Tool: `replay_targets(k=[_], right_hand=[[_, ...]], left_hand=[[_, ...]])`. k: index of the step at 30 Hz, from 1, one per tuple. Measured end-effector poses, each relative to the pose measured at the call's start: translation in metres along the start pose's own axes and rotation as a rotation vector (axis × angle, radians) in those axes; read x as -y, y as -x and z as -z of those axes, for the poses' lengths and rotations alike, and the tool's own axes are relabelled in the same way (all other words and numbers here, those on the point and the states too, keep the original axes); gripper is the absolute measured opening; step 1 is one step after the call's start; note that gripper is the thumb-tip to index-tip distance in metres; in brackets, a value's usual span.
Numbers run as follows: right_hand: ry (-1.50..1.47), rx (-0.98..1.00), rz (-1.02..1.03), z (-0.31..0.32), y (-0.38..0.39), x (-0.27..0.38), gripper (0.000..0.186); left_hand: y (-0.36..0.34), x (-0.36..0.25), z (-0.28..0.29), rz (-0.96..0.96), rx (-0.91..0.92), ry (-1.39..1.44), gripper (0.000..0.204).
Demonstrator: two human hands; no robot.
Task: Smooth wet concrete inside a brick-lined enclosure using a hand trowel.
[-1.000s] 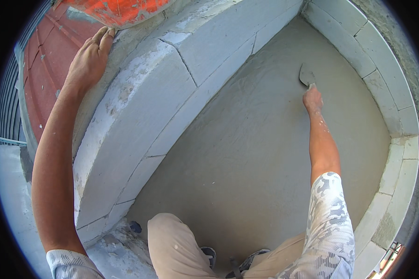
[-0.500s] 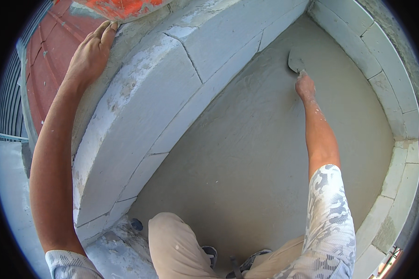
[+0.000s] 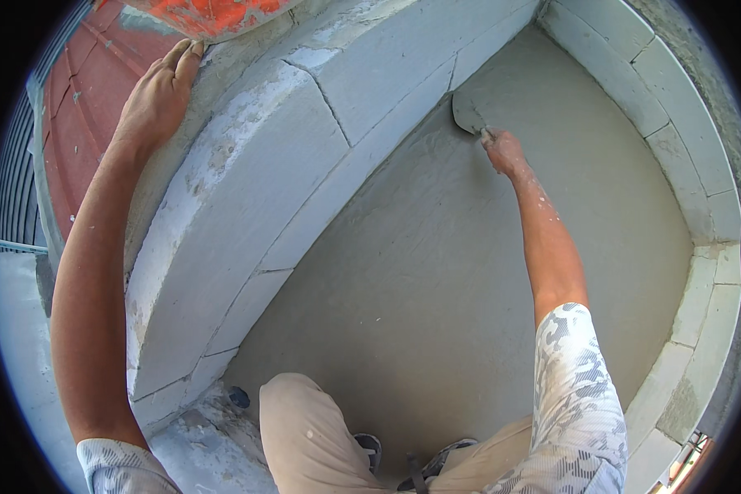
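A trowel (image 3: 468,113) with a rounded grey blade lies against the wet mortar floor (image 3: 469,247), close to the foot of the left block wall (image 3: 247,206). My right hand (image 3: 504,151) is closed round its handle, the arm stretched forward. Splashes of mortar mark that forearm. On the ledge behind the left wall rests my left hand (image 3: 152,103), fingers extended and holding nothing. Its fingertips are beside the lower edge of an orange, mortar-smeared container (image 3: 214,15), partly cut off by the view; whether they touch it I cannot tell.
Pale block walls (image 3: 667,156) also bound the mortar at the far and right sides. Near my knee, a dark round pipe opening (image 3: 239,397) sits at the left wall's near end. Outside lies a red metal roof (image 3: 90,90). My shoes (image 3: 369,451) are low in view.
My right hand and the trowel have swept left across the mortar toward the left wall. My left hand has stayed in place on the ledge.
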State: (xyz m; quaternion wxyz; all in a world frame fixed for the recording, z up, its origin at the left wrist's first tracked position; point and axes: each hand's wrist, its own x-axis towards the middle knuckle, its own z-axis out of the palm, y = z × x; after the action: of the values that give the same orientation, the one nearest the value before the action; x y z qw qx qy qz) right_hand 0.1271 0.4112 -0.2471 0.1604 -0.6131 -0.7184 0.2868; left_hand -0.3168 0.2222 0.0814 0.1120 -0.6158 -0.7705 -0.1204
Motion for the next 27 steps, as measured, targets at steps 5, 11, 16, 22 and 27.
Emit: replay_targets(k=[5,11,16,22,27], right_hand=[[-0.020,-0.022,0.049,-0.013,0.014,0.009,0.034],[-0.003,-0.049,0.055,-0.029,0.030,0.002,0.043],[0.077,-0.014,0.020,-0.044,0.079,0.015,0.047],[0.309,-0.132,-0.033,-0.012,0.063,-0.016,0.047],[0.420,-0.117,-0.182,0.020,0.033,0.003,0.046]], left_hand=[[0.001,0.002,-0.002,-0.005,-0.014,-0.012,0.062],[-0.003,0.005,-0.003,-0.002,-0.003,0.002,0.063],[0.001,0.009,-0.005,-0.003,-0.049,-0.038,0.063],[-0.003,0.002,-0.003,-0.010,-0.023,-0.003,0.064],[-0.003,0.007,-0.003,-0.002,-0.004,0.006,0.063]])
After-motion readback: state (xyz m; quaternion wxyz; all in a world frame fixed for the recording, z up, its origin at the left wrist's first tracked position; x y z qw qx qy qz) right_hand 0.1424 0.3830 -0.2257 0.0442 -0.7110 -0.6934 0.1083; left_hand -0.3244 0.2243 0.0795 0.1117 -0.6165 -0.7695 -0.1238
